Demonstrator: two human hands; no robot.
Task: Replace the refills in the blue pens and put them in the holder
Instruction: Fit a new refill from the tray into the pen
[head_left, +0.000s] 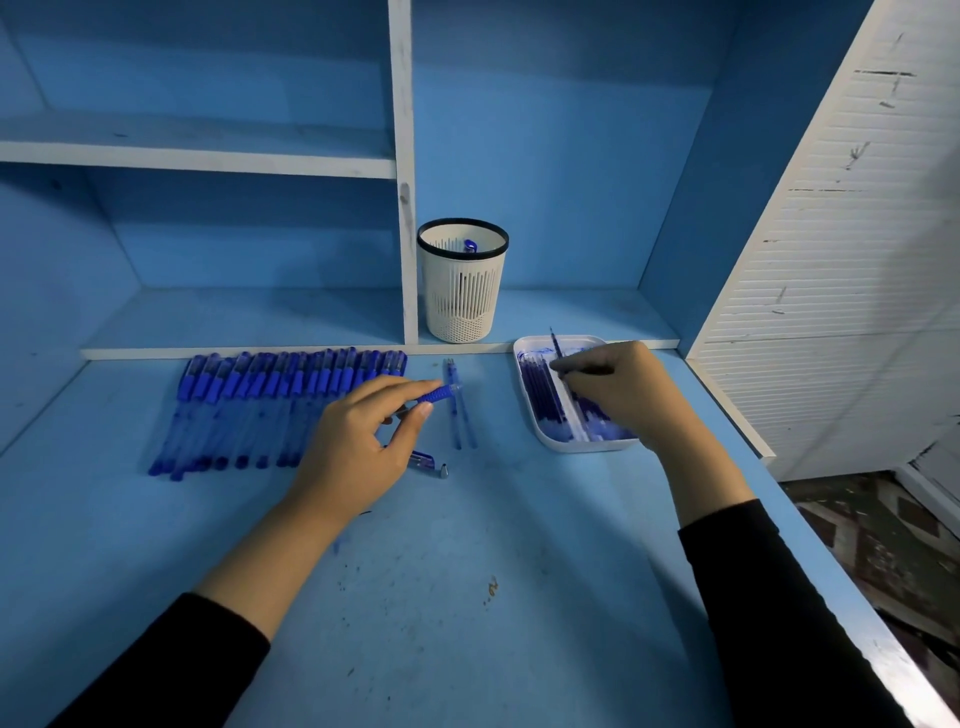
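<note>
A row of several blue pens (280, 405) lies on the blue desk at the left. My left hand (358, 447) grips a blue pen barrel (439, 393) by its ribbed grip, just right of the row. My right hand (613, 389) hovers over a white tray (550, 441) of refills and pinches one thin refill (556, 345), its tip pointing up and away. Two loose refills (457, 410) lie on the desk between my hands. A pen cap and a small tip piece (431, 463) lie below my left hand. The white mesh holder (462, 291) stands at the back with one pen inside.
Blue shelving with white edges (402, 171) rises behind the desk. A white slatted panel (841, 249) closes off the right side. The desk's front right edge (883, 644) drops to a patterned floor.
</note>
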